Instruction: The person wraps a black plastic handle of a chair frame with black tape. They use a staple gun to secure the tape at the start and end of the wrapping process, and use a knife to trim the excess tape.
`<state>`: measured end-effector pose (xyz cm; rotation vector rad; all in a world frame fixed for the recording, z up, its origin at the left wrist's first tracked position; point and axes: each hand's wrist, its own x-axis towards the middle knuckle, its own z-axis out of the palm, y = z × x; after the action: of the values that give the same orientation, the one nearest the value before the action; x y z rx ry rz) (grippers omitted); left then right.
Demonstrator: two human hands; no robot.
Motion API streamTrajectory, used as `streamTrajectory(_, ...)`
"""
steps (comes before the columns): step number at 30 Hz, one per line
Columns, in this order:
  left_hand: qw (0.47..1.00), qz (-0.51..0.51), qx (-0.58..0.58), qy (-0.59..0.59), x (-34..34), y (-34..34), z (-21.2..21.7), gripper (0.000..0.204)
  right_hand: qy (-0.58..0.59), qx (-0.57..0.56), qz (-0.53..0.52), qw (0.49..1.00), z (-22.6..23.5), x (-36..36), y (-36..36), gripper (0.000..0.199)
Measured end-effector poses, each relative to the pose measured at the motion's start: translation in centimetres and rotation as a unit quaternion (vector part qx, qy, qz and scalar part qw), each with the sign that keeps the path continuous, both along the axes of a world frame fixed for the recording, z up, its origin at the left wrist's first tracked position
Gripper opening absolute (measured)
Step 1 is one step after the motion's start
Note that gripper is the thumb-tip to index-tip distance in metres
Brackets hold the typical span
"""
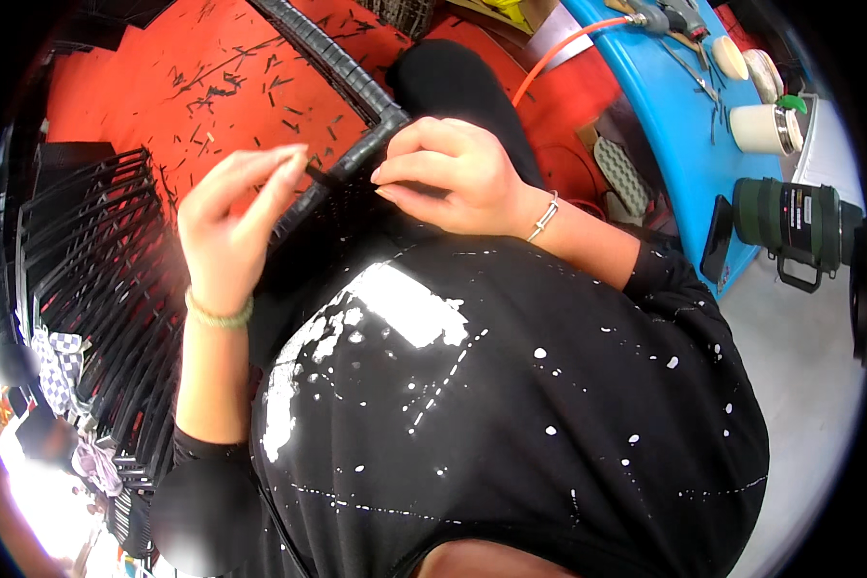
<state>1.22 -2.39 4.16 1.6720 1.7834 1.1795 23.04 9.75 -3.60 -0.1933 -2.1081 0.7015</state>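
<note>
- Left hand: my fingertips pressed together, apparently pinching a thin black strip at a frame, near its corner.
- Right hand: my fingers curled, close beside that corner; whether they pinch anything, I cannot tell.
- Risk: a slackened left pinch could let the strip slip and loosen.
- Frame: black, glossy, banded with wrapping, angled before me.
- Outlying: red floor, black scraps; blue worktop, right.

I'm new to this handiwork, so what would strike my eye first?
Red floor covers the upper left, littered with dark scraps. Near the middle, the left hand seems to pinch a black strip beside a wrapped black frame, the right hand by its corner. An orange hose curves onto the blue table, upper right.
</note>
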Motion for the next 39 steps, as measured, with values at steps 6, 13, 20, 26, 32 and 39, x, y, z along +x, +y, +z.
streamTrajectory(6,0.98,0.038,-0.105,-0.166,-0.5,1.5,0.0,0.018,-0.017,0.083,0.04,0.996,3.4,-2.4,2.2,0.017)
streamTrajectory(13,0.922,0.04,-0.191,-0.334,-1.8,2.4,-1.2,0.023,-0.109,0.226,0.125,0.96,5.6,-6.0,4.1,0.02)
streamTrajectory(20,0.934,0.077,-0.173,-0.301,-1.1,1.1,-2.3,0.03,-0.11,0.285,0.112,0.946,5.8,-6.1,4.3,0.021)
streamTrajectory(26,0.996,0.068,-0.052,0.024,1.2,-2.8,-2.6,0.033,-0.118,0.193,0.092,0.97,4.6,-5.7,3.2,0.02)
streamTrajectory(32,0.989,0.074,0.054,0.114,2.3,-3.0,-2.5,0.031,-0.083,0.166,0.094,0.978,4.3,-4.8,2.7,0.022)
streamTrajectory(39,1.0,0.024,-0.004,0.001,3.8,-4.3,-2.0,0.033,-0.105,0.14,0.115,0.978,4.4,-5.4,2.6,0.022)
